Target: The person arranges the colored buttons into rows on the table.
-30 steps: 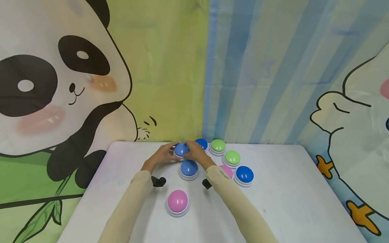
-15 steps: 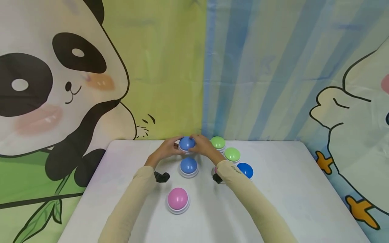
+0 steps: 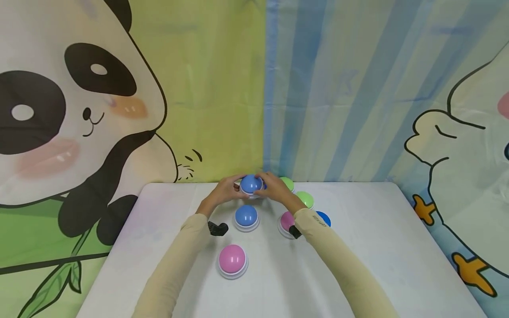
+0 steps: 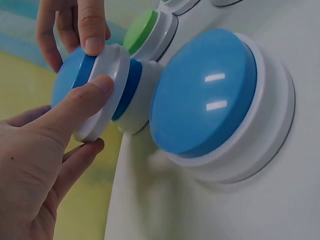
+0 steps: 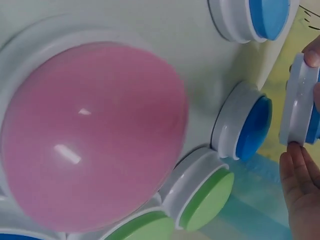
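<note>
Both hands hold a blue dome push button (image 3: 251,183) with a white base near the table's far edge. My left hand (image 3: 222,191) grips its left side, thumb on the white rim in the left wrist view. My right hand (image 3: 277,189) pinches the opposite side. The held button (image 5: 298,100) is lifted off the table and tilted in the wrist views. Behind it stands another blue button (image 5: 255,127), mostly hidden in the head view. Closer to me sits a second blue button (image 3: 246,215) on the table.
A pink button (image 3: 232,259) stands nearest on the white table (image 3: 374,265). Right of centre are another pink button (image 3: 287,221), a blue one (image 3: 324,218) and two green ones (image 3: 288,183), partly covered by the right arm. A printed curtain (image 3: 218,88) hangs behind the table.
Both hands have carried the held blue button rightward and slightly away, in front of the far blue button. The other buttons stay in place; the view has shifted slightly.
</note>
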### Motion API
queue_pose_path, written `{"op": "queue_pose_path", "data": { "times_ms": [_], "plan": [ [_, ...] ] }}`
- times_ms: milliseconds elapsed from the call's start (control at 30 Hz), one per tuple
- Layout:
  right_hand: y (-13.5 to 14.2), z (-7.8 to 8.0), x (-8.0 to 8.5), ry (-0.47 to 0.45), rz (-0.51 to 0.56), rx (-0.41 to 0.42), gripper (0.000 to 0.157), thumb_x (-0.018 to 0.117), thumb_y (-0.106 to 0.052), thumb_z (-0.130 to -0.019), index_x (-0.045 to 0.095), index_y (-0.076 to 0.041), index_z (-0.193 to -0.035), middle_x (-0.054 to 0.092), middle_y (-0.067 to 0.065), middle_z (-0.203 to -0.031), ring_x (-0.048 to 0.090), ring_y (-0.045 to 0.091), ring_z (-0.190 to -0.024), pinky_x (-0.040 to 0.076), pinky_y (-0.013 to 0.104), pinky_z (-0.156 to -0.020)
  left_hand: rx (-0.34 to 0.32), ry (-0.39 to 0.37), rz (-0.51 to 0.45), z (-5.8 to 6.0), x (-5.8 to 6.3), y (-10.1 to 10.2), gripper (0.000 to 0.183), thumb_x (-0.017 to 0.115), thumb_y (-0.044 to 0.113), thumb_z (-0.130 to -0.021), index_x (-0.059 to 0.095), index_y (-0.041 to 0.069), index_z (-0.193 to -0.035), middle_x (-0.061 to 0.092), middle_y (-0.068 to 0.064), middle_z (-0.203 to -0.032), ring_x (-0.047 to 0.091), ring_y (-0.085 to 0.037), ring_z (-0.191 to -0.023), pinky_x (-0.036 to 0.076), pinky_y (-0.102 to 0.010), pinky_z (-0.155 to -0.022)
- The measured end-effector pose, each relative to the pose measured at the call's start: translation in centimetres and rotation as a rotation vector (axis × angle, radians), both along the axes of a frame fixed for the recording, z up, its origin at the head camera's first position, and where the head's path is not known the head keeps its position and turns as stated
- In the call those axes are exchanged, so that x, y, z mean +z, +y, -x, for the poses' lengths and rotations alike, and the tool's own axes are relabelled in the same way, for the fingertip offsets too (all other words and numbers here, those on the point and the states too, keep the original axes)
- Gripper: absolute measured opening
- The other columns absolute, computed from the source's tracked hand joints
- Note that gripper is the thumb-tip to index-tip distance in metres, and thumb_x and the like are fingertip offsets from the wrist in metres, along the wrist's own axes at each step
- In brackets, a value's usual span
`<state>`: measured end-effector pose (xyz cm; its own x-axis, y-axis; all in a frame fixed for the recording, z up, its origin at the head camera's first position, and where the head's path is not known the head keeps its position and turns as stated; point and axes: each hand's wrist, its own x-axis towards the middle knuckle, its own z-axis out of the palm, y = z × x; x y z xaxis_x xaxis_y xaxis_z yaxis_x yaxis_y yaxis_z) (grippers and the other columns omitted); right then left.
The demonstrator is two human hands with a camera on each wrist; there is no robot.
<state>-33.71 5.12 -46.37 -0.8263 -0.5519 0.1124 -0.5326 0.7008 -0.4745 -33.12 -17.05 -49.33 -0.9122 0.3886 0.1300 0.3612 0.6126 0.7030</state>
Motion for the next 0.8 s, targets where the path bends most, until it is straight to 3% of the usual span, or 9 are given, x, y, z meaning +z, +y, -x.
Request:
{"op": "queue_pose_path", "data": {
  "times_ms": [200, 333, 533, 800],
  "plan": [
    [2.0, -0.3, 0.0, -0.011, 0.019, -0.015, 0.062, 0.075, -0.032, -0.084, 0.051, -0.009, -0.136, 0.054, 0.019, -0.130, 0.055, 0.033, -0.119, 0.048, 0.048, -0.102, -0.026, 0.007, -0.006, 0.2, 0.3, 1.6, 0.079, 0.084, 0.026, -0.074, 0.048, 0.006, -0.141, 0.059, -0.018, -0.135, 0.070, -0.027, -0.098, 0.058, -0.029, -0.082],
    [2.7, -0.9, -0.3, 0.009, 0.068, 0.018, 0.059, 0.074, -0.030, -0.085, 0.051, -0.008, -0.135, 0.053, 0.020, -0.127, 0.055, 0.032, -0.116, 0.049, 0.046, -0.101, -0.041, 0.030, -0.006, -0.4, 0.6, 1.8, 0.078, 0.085, 0.028, -0.073, 0.050, 0.006, -0.140, 0.061, -0.018, -0.132, 0.071, -0.024, -0.094, 0.059, -0.028, -0.079],
    [3.3, -2.5, -1.1, 0.004, 0.172, 0.083, 0.055, 0.072, -0.025, -0.086, 0.051, -0.004, -0.132, 0.049, 0.019, -0.119, 0.056, 0.031, -0.109, 0.055, 0.039, -0.092, -0.037, 0.038, 0.038, -2.4, 1.3, 1.8, 0.079, 0.086, 0.035, -0.071, 0.054, 0.005, -0.137, 0.064, -0.017, -0.128, 0.071, -0.020, -0.088, 0.059, -0.027, -0.074],
    [4.8, -5.3, -0.9, -0.147, 0.214, 0.030, 0.066, 0.076, -0.028, -0.082, 0.048, -0.004, -0.137, 0.048, 0.015, -0.116, 0.056, 0.030, -0.115, 0.058, 0.034, -0.087, -0.033, 0.047, 0.090, -5.8, 1.9, 3.7, 0.080, 0.085, 0.037, -0.071, 0.053, 0.009, -0.138, 0.065, -0.013, -0.127, 0.071, -0.017, -0.087, 0.060, -0.027, -0.075]
  ]
}}
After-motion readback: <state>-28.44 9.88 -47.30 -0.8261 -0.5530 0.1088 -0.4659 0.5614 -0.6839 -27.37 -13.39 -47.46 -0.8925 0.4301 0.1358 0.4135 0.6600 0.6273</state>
